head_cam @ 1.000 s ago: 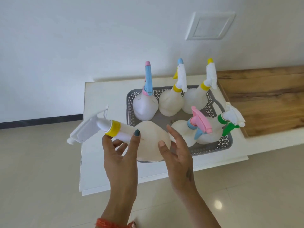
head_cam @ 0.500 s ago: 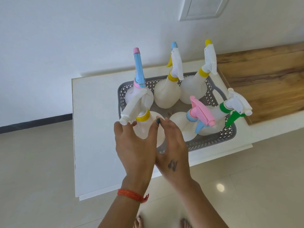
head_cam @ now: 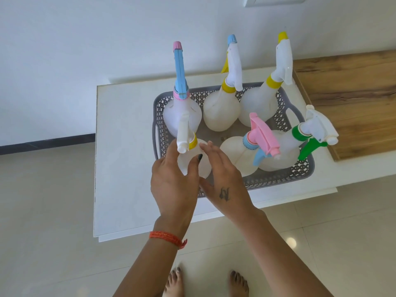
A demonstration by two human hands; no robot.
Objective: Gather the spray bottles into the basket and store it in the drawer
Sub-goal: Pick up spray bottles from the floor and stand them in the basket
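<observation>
A grey lattice basket (head_cam: pixel 285 181) sits on a white worktop (head_cam: pixel 124 146), holding six white spray bottles. Three stand upright along the far side: blue-headed (head_cam: pixel 182 116), yellow-collared (head_cam: pixel 220 110) and another yellow-collared (head_cam: pixel 258 103). Near side: a yellow-collared bottle (head_cam: pixel 192 161) at left, a pink-headed one (head_cam: pixel 237 153) and a green-triggered one (head_cam: pixel 282 151) leaning right.

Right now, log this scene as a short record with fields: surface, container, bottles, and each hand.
surface: white tabletop
container: grey perforated plastic basket on it
bottles in basket: six translucent white spray bottles, upright or leaning
front-left bottle: white-trigger, yellow-collar bottle, standing in the near left corner
left hand: left hand loosely around that bottle, thumb on its front
right hand: right hand open beside it, fingers spread
</observation>
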